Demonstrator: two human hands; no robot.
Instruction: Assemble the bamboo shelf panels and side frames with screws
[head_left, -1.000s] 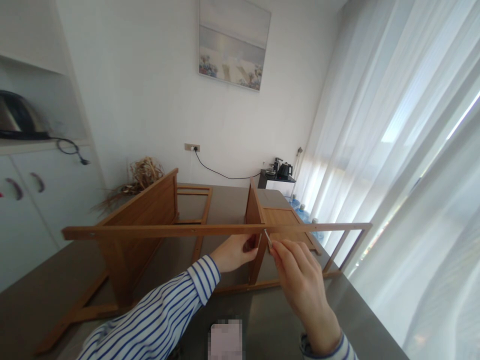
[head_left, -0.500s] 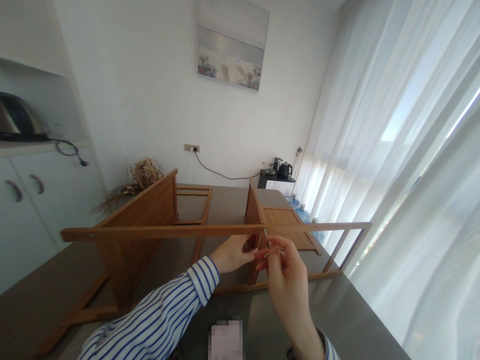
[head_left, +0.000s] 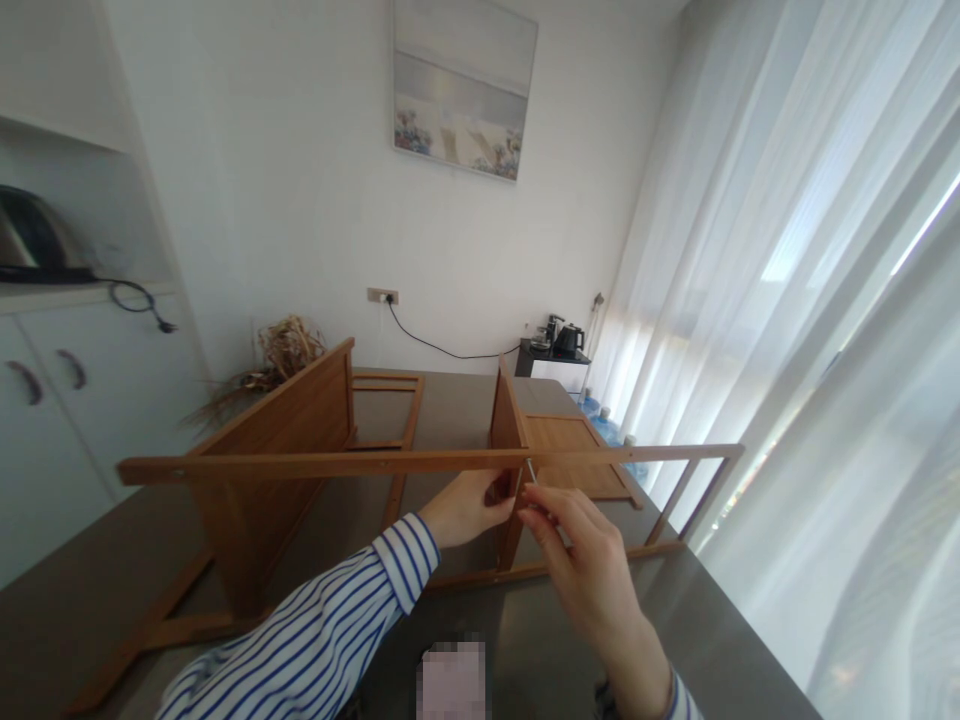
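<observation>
We record a grey table (head_left: 724, 640) bearing a wooden frame (head_left: 322, 464), whose upper rail runs crosswise over the tabletop and meets an upright middle panel (head_left: 507, 420). The left hand (head_left: 466, 508) is half curled against that panel's left side, just under the rail (part of its fingers is in shadow, so we cannot tell whether it grips). The right hand (head_left: 585, 550), near the panel's front edge, is closed at the fingertips on a thin metal tool (head_left: 532, 472), which reaches up to the rail at the joint.
</observation>
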